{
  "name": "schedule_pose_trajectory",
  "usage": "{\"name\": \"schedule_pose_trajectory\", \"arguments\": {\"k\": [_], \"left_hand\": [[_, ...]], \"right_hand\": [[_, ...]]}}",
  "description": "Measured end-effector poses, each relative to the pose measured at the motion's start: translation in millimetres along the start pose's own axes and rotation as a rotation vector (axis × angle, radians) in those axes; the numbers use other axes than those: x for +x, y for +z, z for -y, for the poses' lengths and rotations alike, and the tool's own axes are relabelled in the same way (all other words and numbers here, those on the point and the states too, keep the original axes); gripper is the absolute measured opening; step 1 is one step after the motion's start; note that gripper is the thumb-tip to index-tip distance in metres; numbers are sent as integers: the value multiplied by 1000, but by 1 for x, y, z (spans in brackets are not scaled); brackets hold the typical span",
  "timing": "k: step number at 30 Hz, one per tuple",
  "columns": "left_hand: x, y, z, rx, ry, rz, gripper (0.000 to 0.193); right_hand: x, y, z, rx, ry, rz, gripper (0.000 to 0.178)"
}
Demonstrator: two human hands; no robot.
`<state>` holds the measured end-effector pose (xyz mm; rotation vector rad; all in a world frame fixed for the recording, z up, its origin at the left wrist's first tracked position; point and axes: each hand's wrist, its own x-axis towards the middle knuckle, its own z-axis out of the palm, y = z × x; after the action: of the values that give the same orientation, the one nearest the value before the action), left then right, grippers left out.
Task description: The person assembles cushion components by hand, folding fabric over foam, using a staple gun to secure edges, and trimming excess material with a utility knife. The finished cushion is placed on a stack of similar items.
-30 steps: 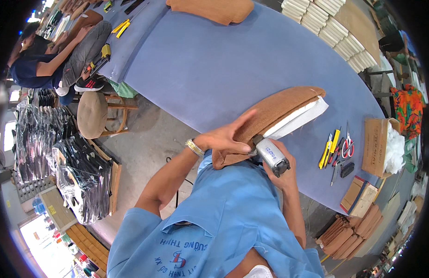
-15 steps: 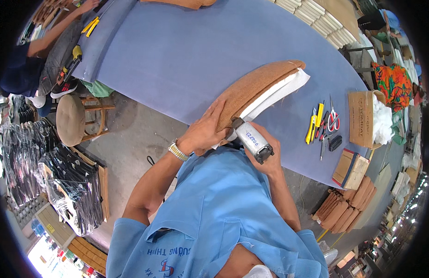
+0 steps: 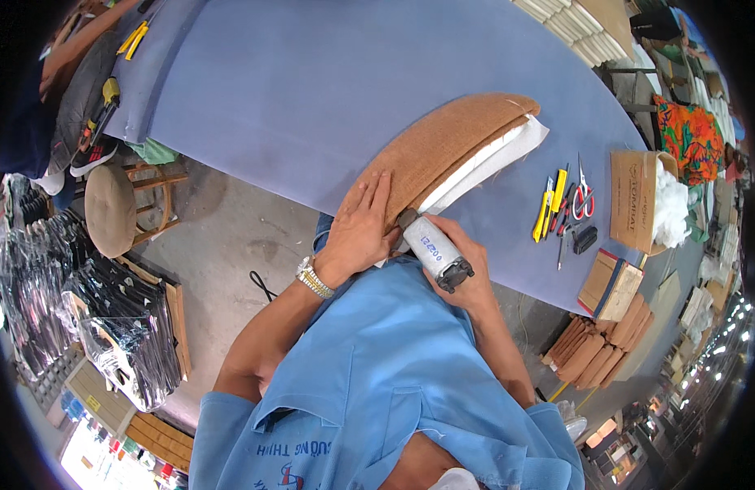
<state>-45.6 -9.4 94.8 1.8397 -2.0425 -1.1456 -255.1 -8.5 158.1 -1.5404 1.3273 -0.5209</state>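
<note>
A curved cushion piece (image 3: 443, 151) covered in brown fabric lies over the table's near edge, its near end at my body. Along its right side runs a strip of white lining (image 3: 484, 167). My left hand (image 3: 357, 233) rests flat on the brown cover near that end, fingers stretched out. In my right hand (image 3: 467, 282) is a silver staple gun (image 3: 433, 245) with a black end cap. Its nose meets the edge of the piece beside my left thumb. The exact contact point is hidden, and so are most of my right fingers.
Yellow cutters (image 3: 543, 214), red-handled scissors (image 3: 583, 201) and a black block (image 3: 586, 239) lie on the blue table (image 3: 296, 98). A cardboard box (image 3: 633, 200) with white stuffing stands at the right. A round stool (image 3: 110, 211) is at the left; another person's arm (image 3: 84, 37) shows at far left.
The near end of the piece now shows more of its brown top. My left hand has shifted slightly left, still flat on it. The staple gun stays at the edge.
</note>
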Motion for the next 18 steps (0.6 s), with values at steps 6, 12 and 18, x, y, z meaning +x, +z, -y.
{"name": "schedule_pose_trajectory", "arguments": {"k": [6, 12, 18], "left_hand": [[0, -10, -2, -4, -1, 31, 98], [0, -3, 5, 0, 46, -23, 100], [0, -9, -5, -20, -17, 5, 103]], "right_hand": [[-5, 6, -13, -2, -127, -47, 62], [-6, 6, -12, 38, -156, -4, 64], [-6, 13, -14, 79, 2, 14, 68]]}}
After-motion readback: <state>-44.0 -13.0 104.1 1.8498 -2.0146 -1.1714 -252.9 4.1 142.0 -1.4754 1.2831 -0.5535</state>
